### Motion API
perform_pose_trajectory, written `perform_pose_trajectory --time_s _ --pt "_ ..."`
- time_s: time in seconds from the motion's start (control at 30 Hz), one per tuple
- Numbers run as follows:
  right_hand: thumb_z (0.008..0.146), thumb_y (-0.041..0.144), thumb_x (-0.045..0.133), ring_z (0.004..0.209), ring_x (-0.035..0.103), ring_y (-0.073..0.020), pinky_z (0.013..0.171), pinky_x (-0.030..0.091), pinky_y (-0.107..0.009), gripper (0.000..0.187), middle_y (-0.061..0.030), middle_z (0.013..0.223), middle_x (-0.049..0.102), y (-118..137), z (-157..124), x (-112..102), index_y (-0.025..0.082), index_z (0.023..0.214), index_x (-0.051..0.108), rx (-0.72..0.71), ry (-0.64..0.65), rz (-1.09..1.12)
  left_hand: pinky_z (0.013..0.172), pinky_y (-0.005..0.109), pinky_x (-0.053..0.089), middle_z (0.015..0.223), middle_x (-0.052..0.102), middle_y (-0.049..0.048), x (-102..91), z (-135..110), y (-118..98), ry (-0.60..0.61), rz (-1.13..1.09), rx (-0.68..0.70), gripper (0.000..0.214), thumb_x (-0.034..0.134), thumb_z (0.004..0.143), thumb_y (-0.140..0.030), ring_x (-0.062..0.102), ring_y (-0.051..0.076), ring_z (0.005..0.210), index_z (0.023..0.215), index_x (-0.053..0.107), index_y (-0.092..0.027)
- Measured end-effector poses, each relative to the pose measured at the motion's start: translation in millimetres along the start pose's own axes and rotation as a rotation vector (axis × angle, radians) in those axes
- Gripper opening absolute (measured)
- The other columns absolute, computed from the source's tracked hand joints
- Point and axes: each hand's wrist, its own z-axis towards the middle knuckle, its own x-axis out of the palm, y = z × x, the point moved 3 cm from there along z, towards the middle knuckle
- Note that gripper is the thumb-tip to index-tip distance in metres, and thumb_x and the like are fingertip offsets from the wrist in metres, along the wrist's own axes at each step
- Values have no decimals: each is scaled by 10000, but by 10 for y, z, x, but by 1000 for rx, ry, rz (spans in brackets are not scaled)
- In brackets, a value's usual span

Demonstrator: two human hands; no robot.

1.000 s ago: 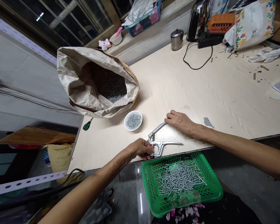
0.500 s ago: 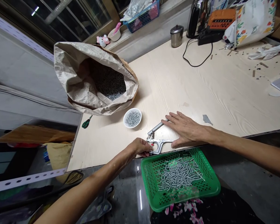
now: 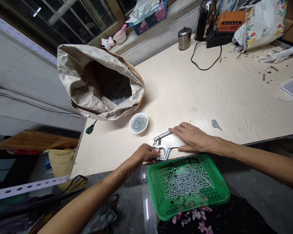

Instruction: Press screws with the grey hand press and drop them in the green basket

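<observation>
Silver hand-press pliers (image 3: 166, 149), with a spring and a red tip at the jaw, lie at the table's near edge. My right hand (image 3: 191, 138) spans their two handles, fingers over the upper one and thumb by the lower. At the jaw end, my left hand (image 3: 147, 153) is closed in a pinch; whatever is between its fingertips is hidden. Just below, a green basket (image 3: 152, 191) holds many silver, ridged, screw-like pieces (image 3: 188, 182). A white bowl (image 3: 130, 127) of small silver pieces stands beyond the pliers.
An open woven sack (image 3: 80, 94) of dark metal pieces stands at the back left, green-handled scissors (image 3: 90, 129) near it. Farther back are a metal canister (image 3: 185, 38), a black cable (image 3: 205, 69) and an orange box (image 3: 230, 21). A grey scrap (image 3: 216, 124) lies to the right.
My right hand has come down and its fingers have drawn together, bringing the upper handle of the pliers closer to the lower one. My left hand stays at the jaw.
</observation>
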Motion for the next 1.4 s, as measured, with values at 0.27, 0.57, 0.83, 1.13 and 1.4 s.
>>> perform_pose_trajectory --time_s 0.27,0.57,0.83,1.13,1.4 --pt "859 210 580 999 498 -255 880 420 -411 664 -140 1113 578 108 -116 205 123 1425 244 -6 -113 58 901 424 458 1245 536 133 244 -145 -405 -502 632 901 419 652 809 -282 481 272 1113 1190 530 -157" --pt "715 356 750 928 513 -274 783 473 -404 528 -135 1030 578 116 -102 33 115 1136 539 184 -31 -77 885 424 460 1162 532 137 181 84 -589 -378 766 1010 621 680 790 -340 477 269 1042 1308 405 -139" --pt "858 177 583 796 509 -201 682 418 -327 50 -72 849 599 113 63 161 161 813 598 158 42 -156 787 355 470 902 602 70 209 153 -544 -418 632 968 174 541 900 -321 526 215 897 927 599 -159" --pt "811 388 666 972 498 -245 794 435 -362 390 -114 1065 585 -4 40 49 147 1101 565 102 -2 -91 871 421 479 1206 551 139 431 38 -393 -718 604 953 273 541 902 -263 500 261 1101 1153 533 -155" --pt "905 145 489 844 487 -198 728 360 -313 140 -60 901 615 -265 202 114 185 922 622 73 -47 -190 738 357 485 943 585 76 872 -112 -279 -745 652 973 162 434 945 -220 514 216 883 963 590 -180"
